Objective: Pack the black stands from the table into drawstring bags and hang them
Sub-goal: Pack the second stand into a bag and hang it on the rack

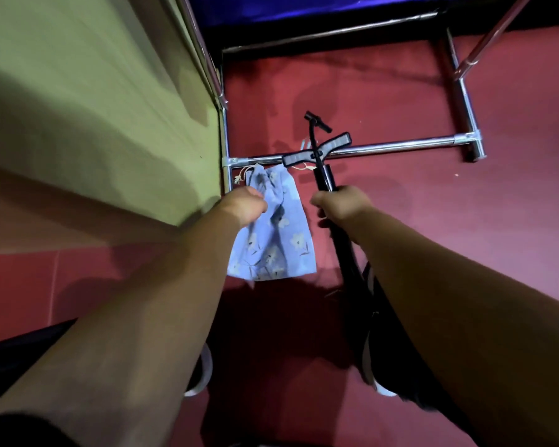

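A light blue drawstring bag (pixel 276 227) with a flower print hangs down from my left hand (pixel 244 206), which grips its upper left edge. White cords trail from the bag's gathered top. My right hand (pixel 339 204) grips the shaft of a black stand (pixel 323 171). The stand points away from me, with a flat grey-edged crossbar and a small T-shaped tip at its far end. Its lower part runs back under my right forearm. Bag and stand are side by side and a little apart.
A chrome tube rack (pixel 397 145) stands on the red floor (pixel 465 237) just beyond my hands, its horizontal bar behind the stand's crossbar. A pale green table top (pixel 94 108) fills the left. My shoes show below my arms.
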`<state>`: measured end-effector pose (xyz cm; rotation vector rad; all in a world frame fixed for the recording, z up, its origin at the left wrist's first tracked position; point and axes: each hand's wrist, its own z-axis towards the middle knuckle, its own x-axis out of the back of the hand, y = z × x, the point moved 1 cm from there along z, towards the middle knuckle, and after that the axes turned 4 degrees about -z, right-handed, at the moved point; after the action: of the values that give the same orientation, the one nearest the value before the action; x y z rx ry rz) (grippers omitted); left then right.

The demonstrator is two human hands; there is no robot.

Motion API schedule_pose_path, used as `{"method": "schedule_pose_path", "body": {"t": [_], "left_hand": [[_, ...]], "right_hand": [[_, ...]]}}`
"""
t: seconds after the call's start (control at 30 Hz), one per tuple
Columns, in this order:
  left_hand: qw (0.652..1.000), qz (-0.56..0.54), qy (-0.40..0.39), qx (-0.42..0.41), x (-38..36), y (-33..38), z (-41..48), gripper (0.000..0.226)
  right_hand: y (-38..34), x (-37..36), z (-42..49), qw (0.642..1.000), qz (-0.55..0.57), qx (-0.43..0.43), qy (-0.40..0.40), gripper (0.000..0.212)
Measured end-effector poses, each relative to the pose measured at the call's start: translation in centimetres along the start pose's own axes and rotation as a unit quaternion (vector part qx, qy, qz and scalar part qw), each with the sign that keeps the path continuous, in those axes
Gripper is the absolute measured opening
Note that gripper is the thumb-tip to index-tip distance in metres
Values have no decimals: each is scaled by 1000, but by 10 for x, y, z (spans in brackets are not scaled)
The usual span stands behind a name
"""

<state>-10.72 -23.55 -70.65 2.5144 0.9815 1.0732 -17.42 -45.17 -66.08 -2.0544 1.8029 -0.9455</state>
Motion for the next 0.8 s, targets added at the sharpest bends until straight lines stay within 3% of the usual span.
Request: {"method": "schedule_pose_path", "body": {"t": [0.1,0.23,0.4,0.63,0.73,0.8], "left_hand": [[1000,-5,-4,-23,-4,-5,0,42],[996,47,6,-73,-17,-7,10,45],[990,90,23,-108,-32,2,33,53],[984,-85,156,-20,-23,5,42,24],[971,-186,145,27,-21,11,25,24],[962,-251,93,52,-22,16,11,13]], "right_hand": [[11,-14,1,999,47,-6,-10,19],[29,-26,13,999,21,-28,-8,34],[23,-22,29,999,39,-17,23,18],[16,-22,42,994,105,-29,25,17],[13,-25,35,991,129,-40,26,14],[7,-26,27,988,145,-50,19,16]]}}
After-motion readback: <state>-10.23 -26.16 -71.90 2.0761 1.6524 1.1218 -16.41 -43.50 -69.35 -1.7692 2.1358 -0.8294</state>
